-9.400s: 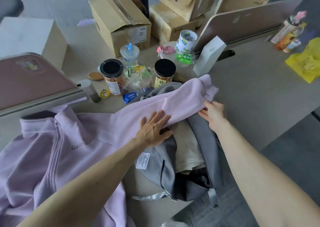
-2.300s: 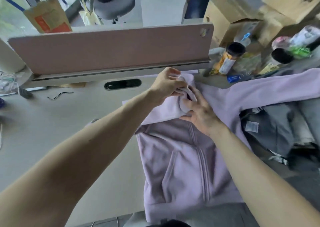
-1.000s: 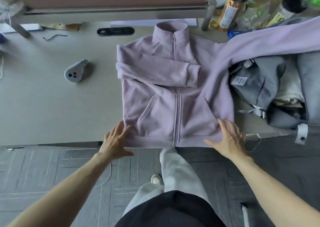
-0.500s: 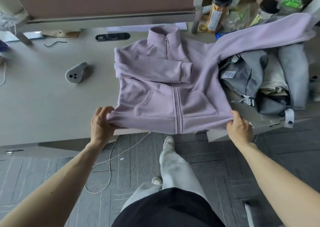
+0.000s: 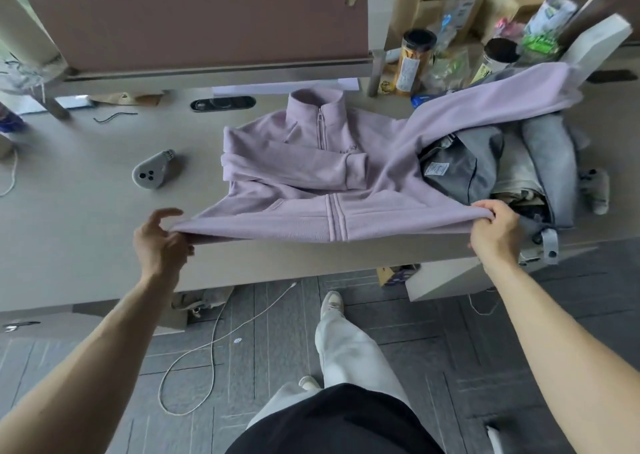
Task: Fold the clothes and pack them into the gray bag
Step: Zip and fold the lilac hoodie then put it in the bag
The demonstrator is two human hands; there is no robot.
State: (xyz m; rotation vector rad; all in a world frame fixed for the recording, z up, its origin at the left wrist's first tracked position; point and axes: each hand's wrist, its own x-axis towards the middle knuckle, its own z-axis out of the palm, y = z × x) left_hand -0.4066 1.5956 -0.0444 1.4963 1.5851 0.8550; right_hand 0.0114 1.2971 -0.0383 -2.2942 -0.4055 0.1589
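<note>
At the near-left hem corner of the lilac jacket (image 5: 311,190), your left grip (image 5: 162,242) pinches the cloth; at the near-right corner your right grip (image 5: 495,235) clutches the hem, held clear of the worktop (image 5: 69,232). The jacket's long axis runs straight away from both grips, collar pointing farthest from you. Right of the jacket, under its outstretched sleeve, lies the gray bag (image 5: 460,173).
</note>
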